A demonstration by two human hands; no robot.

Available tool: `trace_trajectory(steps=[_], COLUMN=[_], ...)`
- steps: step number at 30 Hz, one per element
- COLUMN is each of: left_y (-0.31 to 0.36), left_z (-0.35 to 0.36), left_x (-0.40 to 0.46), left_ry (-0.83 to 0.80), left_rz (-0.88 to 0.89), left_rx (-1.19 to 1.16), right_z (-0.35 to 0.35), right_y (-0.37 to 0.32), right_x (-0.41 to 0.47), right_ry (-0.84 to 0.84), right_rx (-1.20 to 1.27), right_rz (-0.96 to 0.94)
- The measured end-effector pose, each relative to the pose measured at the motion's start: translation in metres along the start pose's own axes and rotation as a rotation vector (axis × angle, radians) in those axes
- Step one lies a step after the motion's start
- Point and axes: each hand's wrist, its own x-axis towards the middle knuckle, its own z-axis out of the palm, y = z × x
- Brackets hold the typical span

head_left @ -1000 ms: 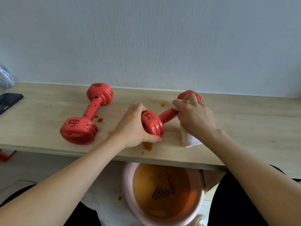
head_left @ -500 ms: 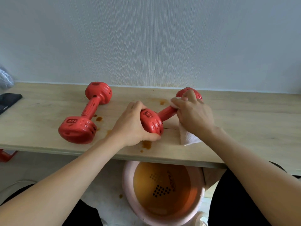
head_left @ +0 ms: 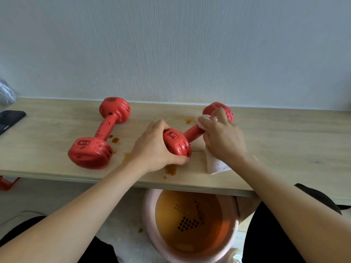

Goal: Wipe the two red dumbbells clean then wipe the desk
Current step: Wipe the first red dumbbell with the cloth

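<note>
On the pale wooden counter [head_left: 284,141], the left hand [head_left: 152,147] clamps the near head of a red plastic dumbbell [head_left: 177,142]; the right hand [head_left: 223,137] presses a white cloth [head_left: 215,163], seemingly wrapped, around its handle. A second red dumbbell [head_left: 98,137] lies toward the left end.

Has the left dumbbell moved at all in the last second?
No. The left dumbbell lies untouched at the same angle beside the same brown spot on the desk; only the camera shifted slightly.
</note>
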Motion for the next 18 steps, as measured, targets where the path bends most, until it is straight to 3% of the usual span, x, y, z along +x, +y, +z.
trace_trajectory(steps=[4,9,13,18], left_y=[0.0,0.001,0.0,-0.001], left_z=[0.0,-0.004,-0.007,-0.011], left_x=[0.002,0.006,0.005,0.003], left_ry=[0.031,-0.029,-0.186,-0.212], left_rz=[-0.016,-0.09,-0.235,-0.205], left_rx=[-0.013,-0.086,-0.362,-0.302], right_z=[0.001,-0.001,0.007,0.01], right_y=[-0.018,0.008,0.007,0.006], right_x=[-0.024,0.006,0.013,0.015], right_ry=[-0.047,0.014,0.031,0.025], right_rx=[0.092,0.02,-0.037,0.0], right_rz=[-0.241,0.002,-0.004,0.01])
